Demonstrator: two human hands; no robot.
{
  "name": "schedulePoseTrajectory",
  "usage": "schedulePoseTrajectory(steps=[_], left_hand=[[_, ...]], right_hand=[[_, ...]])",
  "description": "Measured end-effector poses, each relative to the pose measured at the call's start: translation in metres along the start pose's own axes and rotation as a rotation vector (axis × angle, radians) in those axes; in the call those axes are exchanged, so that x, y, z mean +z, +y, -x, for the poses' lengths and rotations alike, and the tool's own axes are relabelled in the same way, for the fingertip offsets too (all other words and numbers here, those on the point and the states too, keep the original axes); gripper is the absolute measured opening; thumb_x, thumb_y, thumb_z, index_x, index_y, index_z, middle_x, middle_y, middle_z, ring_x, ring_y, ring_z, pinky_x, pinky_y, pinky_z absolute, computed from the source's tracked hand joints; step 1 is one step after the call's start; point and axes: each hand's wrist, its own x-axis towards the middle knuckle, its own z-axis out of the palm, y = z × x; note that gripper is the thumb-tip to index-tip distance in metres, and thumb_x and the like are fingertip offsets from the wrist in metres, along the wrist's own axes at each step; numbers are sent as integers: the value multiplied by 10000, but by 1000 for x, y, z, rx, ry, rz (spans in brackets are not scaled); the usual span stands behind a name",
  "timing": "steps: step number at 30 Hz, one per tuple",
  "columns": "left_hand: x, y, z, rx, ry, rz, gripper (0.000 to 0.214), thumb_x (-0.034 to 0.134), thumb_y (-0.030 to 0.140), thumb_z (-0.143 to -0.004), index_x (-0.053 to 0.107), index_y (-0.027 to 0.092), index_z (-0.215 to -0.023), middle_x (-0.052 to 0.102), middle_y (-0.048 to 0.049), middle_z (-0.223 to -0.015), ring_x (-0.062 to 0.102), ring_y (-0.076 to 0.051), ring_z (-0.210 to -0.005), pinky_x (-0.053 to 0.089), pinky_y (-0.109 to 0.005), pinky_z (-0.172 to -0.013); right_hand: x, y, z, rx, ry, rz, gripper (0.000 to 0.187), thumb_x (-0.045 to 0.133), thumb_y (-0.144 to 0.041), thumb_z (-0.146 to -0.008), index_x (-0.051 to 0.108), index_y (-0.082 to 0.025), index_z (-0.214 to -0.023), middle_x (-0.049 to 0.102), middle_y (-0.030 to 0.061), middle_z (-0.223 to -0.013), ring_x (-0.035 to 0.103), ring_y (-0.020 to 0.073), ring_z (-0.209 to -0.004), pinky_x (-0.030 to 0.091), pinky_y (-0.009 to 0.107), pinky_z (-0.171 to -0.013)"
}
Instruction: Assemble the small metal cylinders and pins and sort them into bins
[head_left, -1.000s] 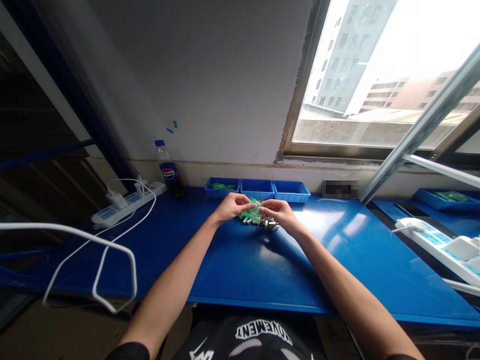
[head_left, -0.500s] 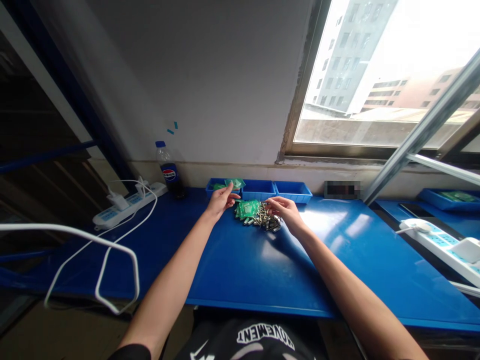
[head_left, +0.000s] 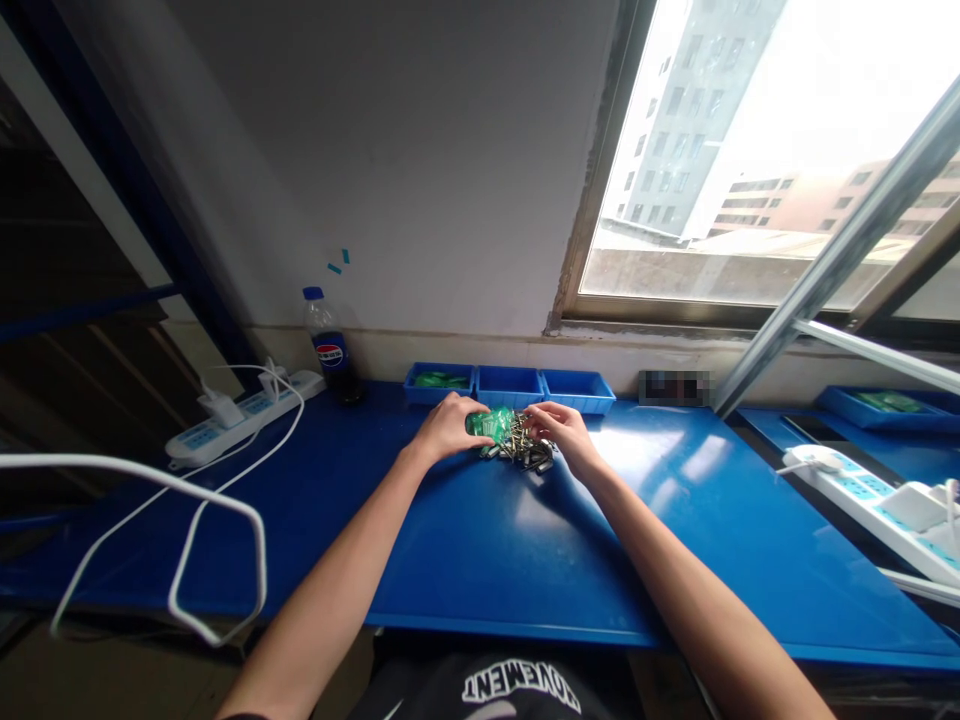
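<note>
**A:** Head view. The left hand (head_left: 448, 428) sits at the left edge of a small heap on the blue table (head_left: 487, 540). Its fingers are narrow, curled round the near end of the green pieces (head_left: 493, 421).

**B:** And the right hand?

**A:** The right hand (head_left: 564, 432) is at the heap's right edge, fingertips bent down into the metal parts (head_left: 523, 452). I cannot tell whether it pinches one, because the parts are too small to see.

**B:** Where is the heap?

**A:** It lies at the far middle of the table, just in front of three blue trays in a row under the wall. The left tray (head_left: 439, 396) holds some green pieces. The middle tray (head_left: 510, 386) and the right tray (head_left: 579, 390) look bare, though their floors are only partly visible.

**B:** What step is this, in your judgement?

**A:** Picking apart. Green and metal lie mixed and touching, with both hands in the heap.

**B:** What would a lift from here call for?

**A:** A firm pinch on a single green piece. The other hand would need to steady the metal parts so that none drag along or roll off. The left tray is near, so the reach is short.

**B:** Surroundings?

**A:** A cola bottle (head_left: 330, 345) stands by the wall to the left. A power strip (head_left: 247, 415) and a white cable (head_left: 187, 520) lie further left, well apart from the heap.
</note>
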Motion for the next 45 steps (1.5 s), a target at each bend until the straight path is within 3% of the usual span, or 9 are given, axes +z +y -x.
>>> schedulePoseTrajectory(steps=[5, 12, 19, 24, 30, 33, 38, 40, 45], left_hand=[[-1, 2, -3, 19, 28, 67, 681, 929, 388, -612, 721, 243, -1244, 680, -85, -1119, 617, -290, -1057, 499, -391, -938], [0, 7, -4, -9, 98, 210, 461, 862, 252, -688, 754, 223, -1135, 655, -68, -1094, 645, -194, -864, 549, -329, -796], [0, 21, -7, -167, 203, 658, 590, 904, 374, -669, 706, 182, -1191, 740, -67, -975, 721, -196, -876, 606, -334, -861], [-1, 30, -6, -200, 104, 745, 475, 924, 426, -633, 749, 149, -978, 774, -94, -940, 739, -218, -864, 604, -311, -791], [-10, 34, -1, -224, -233, 743, 418, 757, 546, -824, 711, 136, -758, 748, -73, -717, 678, -157, -600, 497, -245, -562], [-11, 28, -4, -259, -123, 806, 434, 774, 550, -809, 700, 131, -724, 746, -66, -720, 666, -141, -601, 488, -234, -571], [-9, 6, -12, -528, 357, 1100, 444, 827, 552, -757, 719, 131, -848, 776, -95, -876, 720, -150, -743, 536, -221, -639], [-9, -4, -12, -605, 423, 1135, 456, 811, 554, -777, 731, 129, -921, 781, -124, -946, 744, -173, -813, 560, -239, -676], [-11, -17, -4, -450, 338, 474, 230, 757, 364, -830, 783, 147, -899, 774, -103, -856, 737, -223, -788, 572, -323, -743]], right_hand=[[1, 1, -1, 11, 6, 4, 411, 798, -580, -738, 754, -190, -861, 746, 59, -765, 614, 163, -617, 476, 297, -613], [1, 4, -1, 10, -2, 21, 410, 798, -584, -746, 755, -193, -866, 743, 54, -759, 610, 164, -612, 483, 299, -614], [0, 6, -1, -136, 37, 151, 511, 816, -572, -749, 744, -222, -1115, 773, 80, -977, 697, 218, -795, 541, 338, -730], [3, 5, 0, -127, -68, 110, 425, 831, -562, -735, 782, -205, -960, 771, 79, -853, 702, 236, -756, 543, 346, -697], [5, -1, 2, -120, -28, 56, 416, 834, -563, -726, 778, -202, -926, 753, 62, -799, 665, 212, -678, 540, 347, -675], [2, -2, 0, -99, 9, -5, 434, 807, -562, -765, 766, -204, -1007, 757, 56, -812, 649, 189, -664, 534, 332, -681], [-6, 4, -5, -56, 67, -43, 423, 811, -571, -756, 759, -191, -935, 768, 75, -858, 623, 167, -636, 511, 313, -646], [-8, 5, -7, -48, 75, -52, 428, 809, -571, -755, 761, -183, -929, 764, 75, -844, 617, 163, -632, 501, 308, -637], [-7, 2, -5, -45, 77, -45, 438, 806, -579, -747, 769, -176, -916, 760, 74, -826, 606, 164, -628, 491, 308, -631]])
